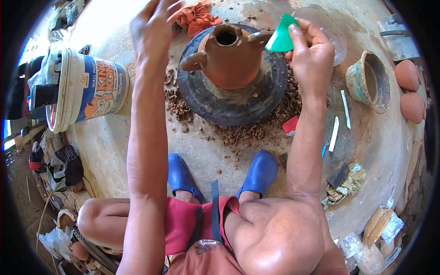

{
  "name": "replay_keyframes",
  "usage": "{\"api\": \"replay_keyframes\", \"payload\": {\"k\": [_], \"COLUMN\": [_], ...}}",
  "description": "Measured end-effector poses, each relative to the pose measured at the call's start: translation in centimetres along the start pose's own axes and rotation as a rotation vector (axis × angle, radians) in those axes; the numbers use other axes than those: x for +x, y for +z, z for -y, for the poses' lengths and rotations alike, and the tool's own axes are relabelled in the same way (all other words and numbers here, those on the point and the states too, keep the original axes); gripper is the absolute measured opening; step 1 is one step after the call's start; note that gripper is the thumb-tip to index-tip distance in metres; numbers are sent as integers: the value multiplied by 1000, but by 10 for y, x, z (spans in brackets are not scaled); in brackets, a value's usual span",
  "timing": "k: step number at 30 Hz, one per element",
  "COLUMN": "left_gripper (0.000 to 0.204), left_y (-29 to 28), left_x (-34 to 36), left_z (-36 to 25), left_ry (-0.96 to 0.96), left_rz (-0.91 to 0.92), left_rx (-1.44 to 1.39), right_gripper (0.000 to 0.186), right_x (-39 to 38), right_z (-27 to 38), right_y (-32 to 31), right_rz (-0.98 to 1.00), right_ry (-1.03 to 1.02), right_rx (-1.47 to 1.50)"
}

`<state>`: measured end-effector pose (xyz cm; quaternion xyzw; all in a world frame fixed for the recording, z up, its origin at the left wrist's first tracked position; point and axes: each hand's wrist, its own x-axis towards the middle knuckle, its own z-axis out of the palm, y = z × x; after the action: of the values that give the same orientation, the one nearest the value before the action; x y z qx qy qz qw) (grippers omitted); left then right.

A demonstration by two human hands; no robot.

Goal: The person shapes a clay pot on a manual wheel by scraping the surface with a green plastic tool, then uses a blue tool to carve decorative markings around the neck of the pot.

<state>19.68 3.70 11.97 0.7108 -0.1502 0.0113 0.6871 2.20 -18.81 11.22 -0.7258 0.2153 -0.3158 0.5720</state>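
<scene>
Hands: 2, one left hand (156, 30) and one right hand (312, 48). Clay vessel (233, 66): 1, carrying 2 visible handles, one left handle (194, 60) and one right handle (259, 37). Dark round wheel (229, 113): 1. Green scraper (282, 36): 1. Orange cloth (198, 17): 1. Paint bucket (103, 85): 1. Rough-rimmed pot (359, 82): 1. Reddish clay pieces at right edge: 2, upper piece (406, 74) and lower piece (412, 108). White strips: 2, longer strip (334, 134) and thinner strip (345, 109). Small red item (290, 125): 1. Blue clogs: 2, left clog (182, 176) and right clog (261, 174). Clay shavings (243, 136): numerous, overlapping, no reliable count.
</scene>
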Motion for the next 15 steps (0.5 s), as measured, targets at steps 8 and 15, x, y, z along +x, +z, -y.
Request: {"api": "replay_keyframes", "payload": {"k": [8,15], "left_gripper": [68,68], "left_y": [-80,-69], "left_x": [-111,-161], "left_z": [162,171], "left_ry": [-639,-652], "left_rz": [-159,-155], "left_rx": [269,143], "right_gripper": [21,24], "right_x": [-5,4], "right_z": [6,6], "right_y": [22,43], "right_rz": [259,286], "right_ry": [-286,-319], "right_rx": [-449,-421]}}
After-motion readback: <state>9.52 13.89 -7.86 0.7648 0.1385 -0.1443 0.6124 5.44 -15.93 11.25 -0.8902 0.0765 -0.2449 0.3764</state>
